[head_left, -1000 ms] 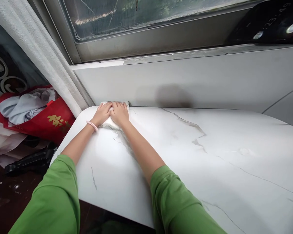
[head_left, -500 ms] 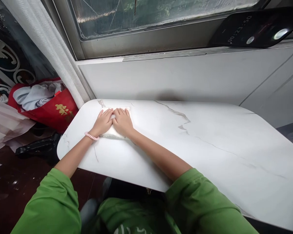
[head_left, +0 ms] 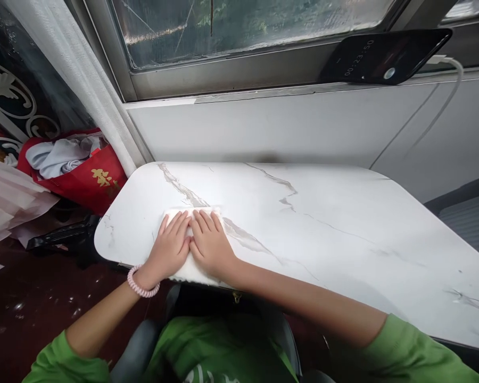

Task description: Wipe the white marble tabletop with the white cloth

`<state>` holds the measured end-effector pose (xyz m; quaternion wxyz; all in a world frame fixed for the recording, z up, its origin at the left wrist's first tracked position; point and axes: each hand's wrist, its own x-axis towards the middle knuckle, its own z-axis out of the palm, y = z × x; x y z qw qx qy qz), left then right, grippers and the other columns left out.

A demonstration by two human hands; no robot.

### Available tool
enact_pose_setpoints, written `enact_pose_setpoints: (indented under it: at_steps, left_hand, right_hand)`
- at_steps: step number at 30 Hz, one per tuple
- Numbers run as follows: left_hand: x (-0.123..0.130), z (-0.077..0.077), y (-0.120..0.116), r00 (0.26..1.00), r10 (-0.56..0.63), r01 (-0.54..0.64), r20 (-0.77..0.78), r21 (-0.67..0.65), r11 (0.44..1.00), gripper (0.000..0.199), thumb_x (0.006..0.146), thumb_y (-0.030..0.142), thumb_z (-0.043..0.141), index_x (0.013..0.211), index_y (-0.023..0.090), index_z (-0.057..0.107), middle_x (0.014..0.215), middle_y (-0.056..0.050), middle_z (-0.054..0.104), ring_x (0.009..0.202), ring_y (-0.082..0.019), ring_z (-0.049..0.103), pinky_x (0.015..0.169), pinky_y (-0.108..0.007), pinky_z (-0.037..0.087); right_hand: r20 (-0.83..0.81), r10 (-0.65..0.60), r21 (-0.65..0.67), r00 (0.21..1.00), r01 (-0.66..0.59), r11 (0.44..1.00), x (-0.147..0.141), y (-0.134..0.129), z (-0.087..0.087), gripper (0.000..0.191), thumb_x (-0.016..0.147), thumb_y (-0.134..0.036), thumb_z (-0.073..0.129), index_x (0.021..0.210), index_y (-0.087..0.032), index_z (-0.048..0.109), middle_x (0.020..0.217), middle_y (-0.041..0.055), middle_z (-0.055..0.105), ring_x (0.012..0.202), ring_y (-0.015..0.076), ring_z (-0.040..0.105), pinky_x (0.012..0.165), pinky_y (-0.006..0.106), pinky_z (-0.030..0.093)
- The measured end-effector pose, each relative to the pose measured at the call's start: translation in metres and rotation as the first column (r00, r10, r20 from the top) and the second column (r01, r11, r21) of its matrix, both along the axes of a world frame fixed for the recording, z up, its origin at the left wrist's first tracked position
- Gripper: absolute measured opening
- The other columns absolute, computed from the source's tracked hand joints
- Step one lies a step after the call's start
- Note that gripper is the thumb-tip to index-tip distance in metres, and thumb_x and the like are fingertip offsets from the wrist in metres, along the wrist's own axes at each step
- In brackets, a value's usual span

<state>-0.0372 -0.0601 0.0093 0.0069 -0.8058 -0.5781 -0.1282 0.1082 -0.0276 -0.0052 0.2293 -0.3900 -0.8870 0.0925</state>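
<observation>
A folded white cloth (head_left: 193, 270) lies flat near the front edge of the white marble-patterned table (head_left: 335, 255), toward its left end. My left hand (head_left: 171, 246) rests flat on the cloth's left part, fingers stretched out, with a pink coiled band (head_left: 138, 287) round the wrist. Flat on the right part lies my right hand (head_left: 211, 243), its fingers extended and slightly apart. The two thumbs meet or nearly meet over the middle of the cloth. Much of the cloth is hidden under both palms.
A phone (head_left: 383, 57) showing a timer leans against the window frame, a white cable (head_left: 449, 98) beside it. Left of the table stands a red bag (head_left: 85, 183) stuffed with pale fabric. A white curtain (head_left: 83, 80) hangs at the left; a grey chair (head_left: 471, 218) is at the right.
Both hands have slid the cloth across the table toward my body, from near the back edge to the front edge. The view has shifted a little.
</observation>
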Motion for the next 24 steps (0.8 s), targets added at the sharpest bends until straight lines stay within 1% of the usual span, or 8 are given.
enact_pose_setpoints:
  at_steps: [2,5,8,10,14,20,22,24]
  left_hand:
    - [0.004,0.001,-0.006,1.0,-0.002,0.002,0.004,-0.005,1.0,0.05,0.095,0.021,0.026,0.143,0.014,0.031,0.15,-0.011,0.036,0.141,-0.022,0.025,0.118,-0.049,0.015]
    - [0.006,0.002,-0.004,1.0,-0.002,0.002,0.003,-0.019,1.0,0.05,0.094,0.02,0.027,0.144,0.014,0.03,0.15,-0.012,0.036,0.141,-0.022,0.024,0.118,-0.049,0.014]
    - [0.005,0.001,0.011,1.0,0.003,-0.003,0.0,-0.037,0.999,0.052,0.092,0.02,0.027,0.144,0.014,0.029,0.15,-0.012,0.036,0.141,-0.022,0.024,0.117,-0.05,0.013]
    - [0.005,-0.002,0.029,1.0,0.024,-0.024,-0.009,-0.038,0.999,0.052,0.092,0.02,0.026,0.143,0.012,0.03,0.149,-0.013,0.036,0.141,-0.023,0.024,0.117,-0.049,0.013]
    - [0.005,-0.008,0.085,0.998,0.055,-0.056,-0.023,-0.018,0.998,0.052,0.09,0.02,0.027,0.141,0.01,0.033,0.148,-0.015,0.037,0.14,-0.024,0.027,0.117,-0.049,0.011]
    - [0.007,-0.004,0.192,0.999,-0.026,0.027,0.028,-0.041,0.999,0.049,0.088,0.02,0.031,0.135,0.013,0.04,0.145,-0.012,0.042,0.137,-0.021,0.032,0.116,-0.044,0.011]
    - [0.011,-0.001,0.219,0.997,-0.046,0.048,0.053,-0.034,0.998,0.046,0.087,0.018,0.032,0.131,0.016,0.043,0.142,-0.01,0.046,0.135,-0.019,0.035,0.116,-0.044,0.012]
    - [0.016,-0.001,0.238,0.996,-0.046,0.048,0.074,-0.022,0.999,0.043,0.086,0.017,0.032,0.127,0.018,0.046,0.14,-0.009,0.048,0.133,-0.019,0.037,0.115,-0.044,0.013]
  right_hand:
    - [-0.002,0.012,-0.014,1.0,-0.012,1.0,0.005,-0.005,0.001,0.046,0.089,-0.021,0.035,0.13,-0.005,0.05,0.143,0.0197,0.043,0.137,0.0315,0.031,0.114,0.054,0.018]
    - [-0.003,0.022,-0.029,1.0,-0.022,0.999,0.007,-0.002,0.002,0.046,0.089,-0.02,0.035,0.13,-0.004,0.05,0.142,0.0196,0.044,0.136,0.0313,0.032,0.114,0.053,0.018]
    - [-0.019,0.023,-0.031,1.0,-0.024,0.999,0.006,0.014,0.0,0.046,0.087,-0.02,0.036,0.129,-0.006,0.049,0.142,0.0189,0.044,0.134,0.0301,0.033,0.114,0.053,0.018]
    - [-0.033,0.021,-0.029,0.999,-0.022,0.999,0.004,0.033,-0.002,0.045,0.086,-0.019,0.036,0.128,-0.008,0.049,0.14,0.0171,0.046,0.133,0.0283,0.035,0.113,0.051,0.019]
    - [-0.039,-0.005,-0.018,0.999,0.005,1.0,0.001,0.087,-0.005,0.043,0.085,-0.018,0.035,0.124,-0.011,0.051,0.138,0.0141,0.049,0.13,0.0255,0.038,0.113,0.047,0.019]
    - [-0.051,-0.141,-0.012,0.989,0.141,0.99,-0.002,0.178,-0.006,0.035,0.084,-0.016,0.034,0.114,-0.013,0.052,0.125,0.0148,0.057,0.12,0.0266,0.046,0.109,0.046,0.021]
    - [-0.068,-0.171,-0.012,0.983,0.17,0.985,0.0,0.204,-0.007,0.034,0.083,-0.015,0.034,0.112,-0.014,0.053,0.122,0.015,0.058,0.117,0.0274,0.047,0.108,0.047,0.022]
    - [-0.078,-0.182,-0.001,0.98,0.183,0.983,0.003,0.224,-0.008,0.034,0.081,-0.014,0.034,0.109,-0.014,0.053,0.12,0.0152,0.059,0.115,0.0281,0.048,0.106,0.047,0.025]
